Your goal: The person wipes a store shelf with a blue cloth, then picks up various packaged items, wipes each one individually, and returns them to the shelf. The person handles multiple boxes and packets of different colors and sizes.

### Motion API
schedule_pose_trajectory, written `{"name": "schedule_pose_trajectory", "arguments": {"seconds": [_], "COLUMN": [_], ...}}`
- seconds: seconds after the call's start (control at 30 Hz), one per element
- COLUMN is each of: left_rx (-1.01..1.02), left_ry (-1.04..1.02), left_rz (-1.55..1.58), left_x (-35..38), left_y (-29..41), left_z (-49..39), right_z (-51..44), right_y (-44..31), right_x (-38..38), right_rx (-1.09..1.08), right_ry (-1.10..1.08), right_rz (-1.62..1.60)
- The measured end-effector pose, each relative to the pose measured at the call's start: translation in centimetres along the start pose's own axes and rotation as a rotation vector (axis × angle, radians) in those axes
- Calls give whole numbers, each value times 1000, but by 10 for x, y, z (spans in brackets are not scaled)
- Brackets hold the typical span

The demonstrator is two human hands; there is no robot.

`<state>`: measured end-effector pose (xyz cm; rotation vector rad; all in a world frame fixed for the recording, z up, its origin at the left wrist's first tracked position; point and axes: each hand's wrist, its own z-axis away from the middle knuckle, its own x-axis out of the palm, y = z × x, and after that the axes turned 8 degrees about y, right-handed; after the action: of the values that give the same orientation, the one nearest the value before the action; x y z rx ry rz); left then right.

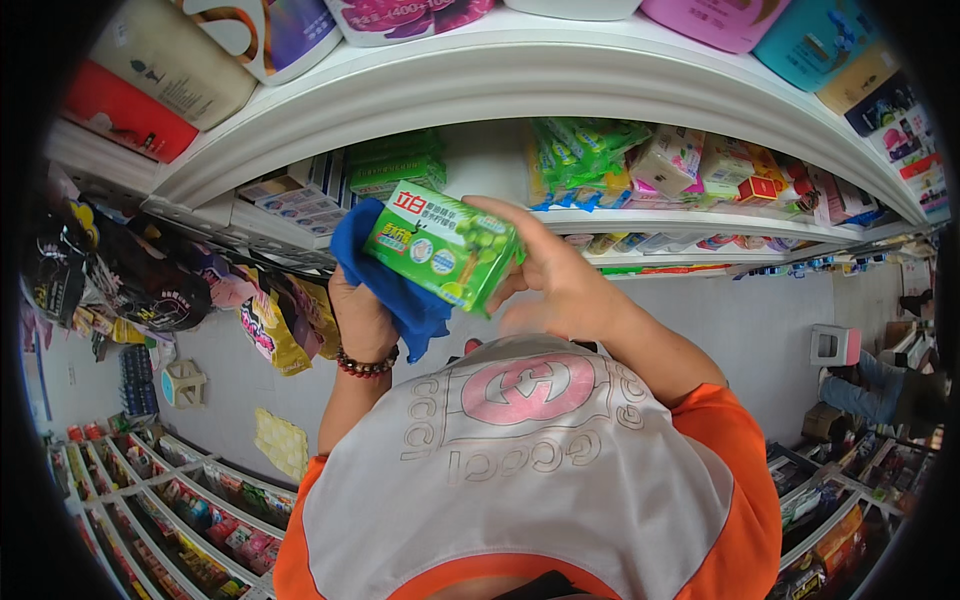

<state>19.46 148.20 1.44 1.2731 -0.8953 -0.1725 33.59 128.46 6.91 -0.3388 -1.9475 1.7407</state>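
A green plastic-wrapped soap pack (442,251) is held tilted between my two hands, in front of a white shelf (480,161). My right hand (544,262) grips its right end, with the fingers partly behind it. A blue cloth (397,300) lies in my left hand (364,311) and wraps over the pack's left end. A beaded bracelet is round my left wrist. Behind the pack, green boxes (397,172) stand on the shelf, and green-wrapped packs (577,154) lie farther right.
Bottles (195,67) stand on the upper shelf close ahead. Hanging bags (281,319) are at the left. A small stool (184,382) stands on the floor at left, a pink-and-white stool (834,345) at right, near a seated person (870,390). Stocked shelves (180,510) are behind me.
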Motion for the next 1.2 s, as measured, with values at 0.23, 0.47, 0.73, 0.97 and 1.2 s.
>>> {"name": "schedule_pose_trajectory", "arguments": {"seconds": [0.23, 0.47, 0.73, 0.97, 1.2], "left_rx": [31, 32, -51, -60, -69], "left_ry": [-33, -128, -187, -179, -115], "left_rz": [-29, -68, -86, -123, -149], "left_x": [6, 15, 10, 4, -8], "left_y": [-2, -9, -19, -26, -29], "left_z": [1, 0, 2, 6, 11], "right_z": [9, 13, 7, -20, -39], "right_y": [-13, 5, 13, 12, 11], "right_x": [5, -22, -64, -73, -72], "right_rx": [-403, -640, -842, -728, -645], "right_ry": [305, 516, 883, 1018, 959], "right_rz": [663, 420, 327, 312, 352]}}
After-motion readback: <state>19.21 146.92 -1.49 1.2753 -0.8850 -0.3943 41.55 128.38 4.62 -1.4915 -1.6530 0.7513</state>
